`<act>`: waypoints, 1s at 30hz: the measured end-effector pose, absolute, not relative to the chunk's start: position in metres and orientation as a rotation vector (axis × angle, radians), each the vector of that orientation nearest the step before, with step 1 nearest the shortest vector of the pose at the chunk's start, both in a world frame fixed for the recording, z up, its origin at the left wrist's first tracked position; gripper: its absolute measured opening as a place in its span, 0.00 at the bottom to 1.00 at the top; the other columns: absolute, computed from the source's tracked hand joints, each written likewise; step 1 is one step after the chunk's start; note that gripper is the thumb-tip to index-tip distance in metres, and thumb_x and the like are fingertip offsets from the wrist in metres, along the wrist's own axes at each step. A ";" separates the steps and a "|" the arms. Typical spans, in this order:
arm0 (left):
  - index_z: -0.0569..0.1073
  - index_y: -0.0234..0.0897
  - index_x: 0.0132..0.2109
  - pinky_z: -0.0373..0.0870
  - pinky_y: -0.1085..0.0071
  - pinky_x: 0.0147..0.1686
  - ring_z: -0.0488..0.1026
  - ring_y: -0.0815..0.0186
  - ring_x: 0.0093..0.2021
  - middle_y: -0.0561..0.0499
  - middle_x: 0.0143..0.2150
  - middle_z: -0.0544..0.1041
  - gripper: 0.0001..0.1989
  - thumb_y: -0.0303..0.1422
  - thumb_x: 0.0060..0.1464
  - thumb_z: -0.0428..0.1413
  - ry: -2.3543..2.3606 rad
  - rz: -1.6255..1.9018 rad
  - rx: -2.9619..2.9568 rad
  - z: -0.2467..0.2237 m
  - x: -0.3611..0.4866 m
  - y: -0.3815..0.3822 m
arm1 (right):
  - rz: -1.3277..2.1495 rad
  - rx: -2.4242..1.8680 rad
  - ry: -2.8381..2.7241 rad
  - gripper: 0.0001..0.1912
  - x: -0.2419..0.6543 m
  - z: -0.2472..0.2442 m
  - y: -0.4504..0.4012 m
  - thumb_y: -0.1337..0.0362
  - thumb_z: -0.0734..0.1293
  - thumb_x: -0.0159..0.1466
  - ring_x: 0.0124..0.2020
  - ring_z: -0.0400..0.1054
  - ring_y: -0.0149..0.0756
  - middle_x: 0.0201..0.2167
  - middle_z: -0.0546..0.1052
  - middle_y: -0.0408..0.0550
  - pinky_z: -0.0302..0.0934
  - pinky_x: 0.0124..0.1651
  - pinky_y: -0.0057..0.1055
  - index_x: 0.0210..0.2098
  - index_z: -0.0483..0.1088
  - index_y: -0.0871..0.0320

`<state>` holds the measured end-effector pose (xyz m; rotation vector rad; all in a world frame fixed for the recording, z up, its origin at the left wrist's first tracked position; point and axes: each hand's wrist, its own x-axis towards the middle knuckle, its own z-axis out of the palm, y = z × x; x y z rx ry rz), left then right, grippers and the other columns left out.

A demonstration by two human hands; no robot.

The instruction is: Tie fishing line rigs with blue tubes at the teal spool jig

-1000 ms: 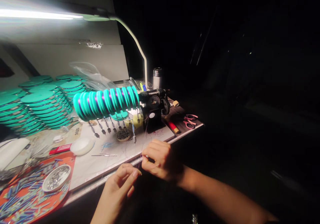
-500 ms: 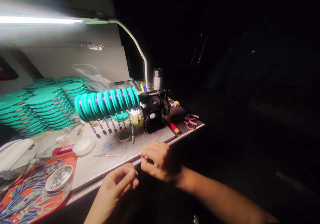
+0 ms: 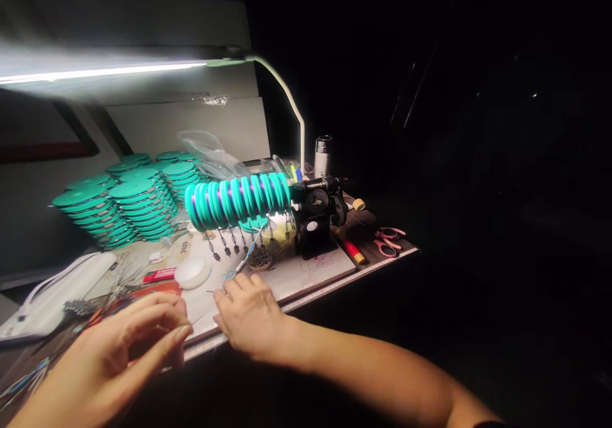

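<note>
My left hand (image 3: 129,345) is at the lower left, just off the table's front edge, its thumb and forefinger pinched together. A faint thin line runs from its fingertips towards my right hand (image 3: 253,316). That hand is curled over the table edge, knuckles up, and its fingertips are hidden. Just above it a small blue-and-white coiled piece (image 3: 247,257) with a grey end slants down towards the knuckles. It hangs below a row of turquoise discs (image 3: 236,199) on a horizontal shaft, where several dark weights (image 3: 227,249) dangle. The shaft joins a black winding device (image 3: 315,224).
Stacks of turquoise discs (image 3: 143,205) stand at the back left under a lamp (image 3: 303,128). A small bowl of dark pieces (image 3: 261,259), a white round lid (image 3: 192,273), a red tube (image 3: 354,249) and pink-handled scissors (image 3: 387,248) lie on the table. A bottle (image 3: 322,157) stands behind.
My hands have moved left and apart, the left one nearer to me. The coiled piece hung straight down and now slants towards my right hand. The view has shifted left.
</note>
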<state>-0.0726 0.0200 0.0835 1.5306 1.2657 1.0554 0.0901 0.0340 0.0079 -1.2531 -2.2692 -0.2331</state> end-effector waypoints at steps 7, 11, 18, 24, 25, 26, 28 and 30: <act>0.72 0.39 0.17 0.66 0.78 0.20 0.67 0.66 0.20 0.53 0.17 0.70 0.09 0.31 0.40 0.61 1.201 0.734 1.879 0.094 -0.066 0.031 | -0.322 -1.102 -2.287 0.09 0.087 -0.015 0.036 0.62 0.63 0.62 0.34 0.62 0.38 0.29 0.71 0.48 0.55 0.33 0.33 0.28 0.67 0.61; 0.72 0.38 0.17 0.65 0.82 0.22 0.66 0.70 0.22 0.54 0.20 0.72 0.10 0.22 0.39 0.62 1.146 0.806 1.620 0.084 -0.069 0.039 | -0.349 -0.961 -2.273 0.09 0.087 -0.028 0.036 0.69 0.61 0.61 0.30 0.62 0.35 0.23 0.71 0.44 0.52 0.33 0.33 0.24 0.66 0.58; 0.77 0.30 0.32 0.74 0.71 0.34 0.75 0.64 0.33 0.46 0.31 0.78 0.05 0.24 0.50 0.56 1.190 0.972 0.387 0.040 -0.043 -0.002 | -0.121 -0.547 -1.914 0.13 0.097 -0.022 -0.020 0.63 0.56 0.66 0.25 0.63 0.31 0.20 0.71 0.41 0.56 0.31 0.29 0.28 0.66 0.57; 0.75 0.30 0.27 0.75 0.73 0.28 0.75 0.69 0.28 0.45 0.28 0.77 0.21 0.22 0.59 0.40 0.900 1.091 -0.167 0.026 0.008 -0.033 | 0.663 -0.906 -1.528 0.06 0.129 0.001 -0.043 0.67 0.63 0.61 0.26 0.66 0.29 0.27 0.75 0.44 0.60 0.30 0.24 0.28 0.69 0.58; 0.75 0.30 0.27 0.75 0.74 0.27 0.75 0.70 0.27 0.46 0.27 0.76 0.22 0.23 0.60 0.39 0.856 1.084 -0.228 0.027 0.011 -0.034 | 0.674 -0.905 -1.521 0.05 0.131 0.003 -0.042 0.67 0.64 0.59 0.27 0.66 0.29 0.27 0.75 0.43 0.60 0.30 0.24 0.27 0.70 0.58; 0.75 0.30 0.26 0.75 0.75 0.26 0.75 0.70 0.26 0.46 0.26 0.76 0.23 0.24 0.60 0.39 0.829 1.079 -0.266 0.027 0.013 -0.034 | 0.675 -0.908 -1.515 0.04 0.132 0.004 -0.041 0.68 0.65 0.59 0.27 0.66 0.29 0.26 0.75 0.43 0.60 0.31 0.24 0.27 0.71 0.58; 0.74 0.30 0.26 0.75 0.75 0.26 0.74 0.70 0.25 0.46 0.25 0.75 0.23 0.25 0.61 0.38 0.808 1.073 -0.277 0.027 0.013 -0.034 | 0.688 -0.922 -1.497 0.04 0.131 0.003 -0.039 0.69 0.65 0.58 0.26 0.66 0.29 0.25 0.74 0.43 0.60 0.31 0.23 0.27 0.71 0.59; 0.74 0.30 0.27 0.75 0.74 0.26 0.74 0.70 0.25 0.46 0.25 0.75 0.23 0.25 0.61 0.38 0.812 1.077 -0.255 0.026 0.011 -0.034 | 0.702 -0.926 -1.490 0.04 0.130 0.003 -0.039 0.70 0.65 0.57 0.26 0.65 0.29 0.25 0.74 0.43 0.59 0.31 0.23 0.27 0.71 0.59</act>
